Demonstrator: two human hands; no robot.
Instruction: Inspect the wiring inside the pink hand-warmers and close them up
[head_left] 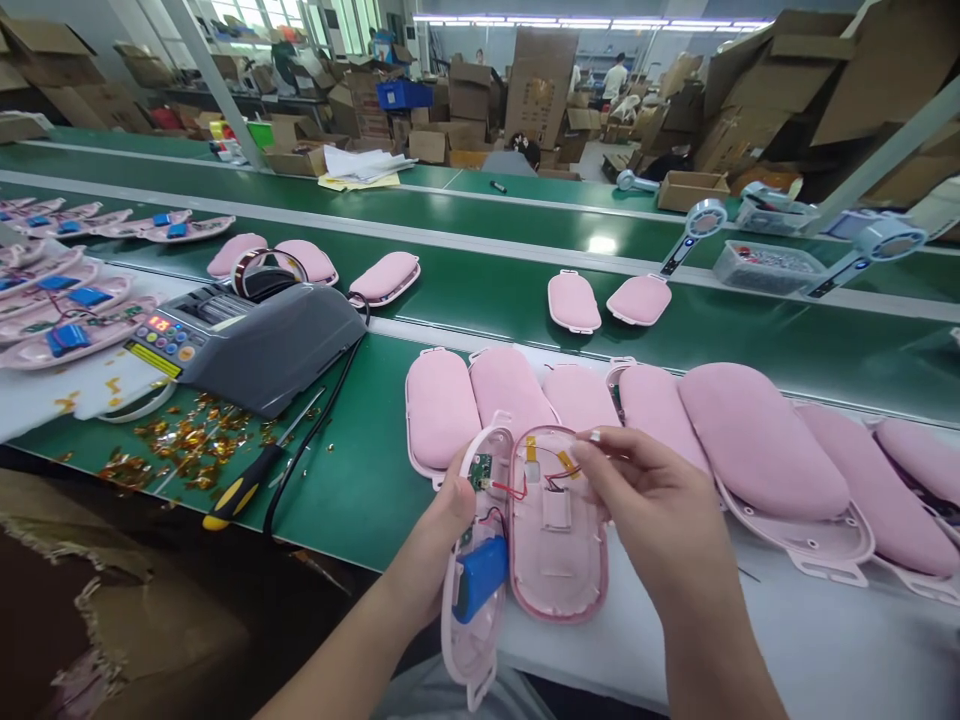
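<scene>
An opened pink case lies in two halves joined by thin wires. My left hand (442, 535) is closed around the left half (480, 650), which is tilted and holds a green circuit board (480, 471) and a blue battery (481, 579). The right half (559, 570) shows its hollow inside, with a small white part (556, 508) and strips of amber tape (531, 449) near its top. My right hand (645, 490) pinches at that half's upper right edge, by another amber strip and a wire; what its fingertips hold is too small to tell.
Closed pink cases (765, 440) line the bench behind and to the right. A grey tape dispenser (262, 335), a yellow-black screwdriver (244, 487) and amber tape scraps (191, 440) are at left. Open halves with batteries (67, 340) lie far left.
</scene>
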